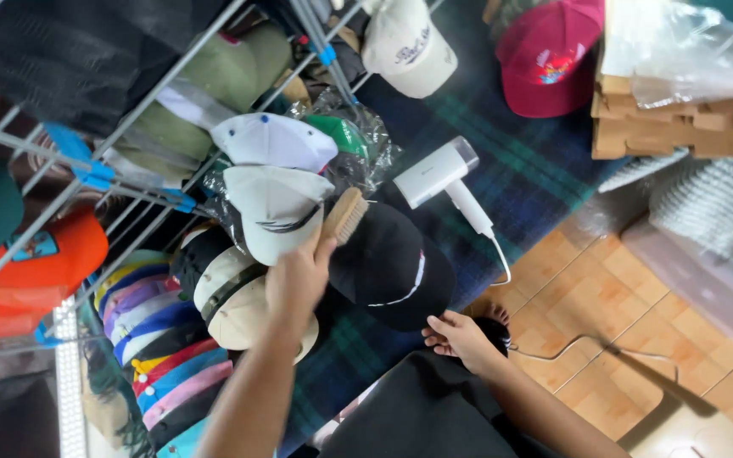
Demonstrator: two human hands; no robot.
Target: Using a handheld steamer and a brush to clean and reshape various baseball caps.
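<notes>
Far left: an orange cap [48,259] under the grey bars of a metal rack [129,127], blue clips on the rods. Below it, a nested stack of coloured caps [163,356] in yellow, blue, purple, red and pink. Just right of the stack, a beige cap [235,309] with a dark band, and above it a white cap [275,208] with a dark stripe on the brim, another white cap [273,140] higher up, half in clear plastic.

Centre: left hand [297,280] raised over the beige cap, fingers clamped on a wooden brush [345,215], bristles touching the top edge of a black cap [394,267]. Black cap lying on a dark plaid blanket [536,161], a thin white line across its panel.

Lower centre: right hand [461,337] low beside the black cap, fingers loosely apart, holding nothing, fingertips touching the cap's lower rim; dark cloth just under the wrist.

Above the black cap: a white handheld steamer [444,180] lying on the blanket, cord trailing onto the tiled floor [612,297]. Top middle, a cream cap [407,47]; further right, a magenta cap [549,55] with a coloured patch. Far right: stacked cardboard [680,127] under clear plastic, a grey knitted fabric [719,208] beneath.
</notes>
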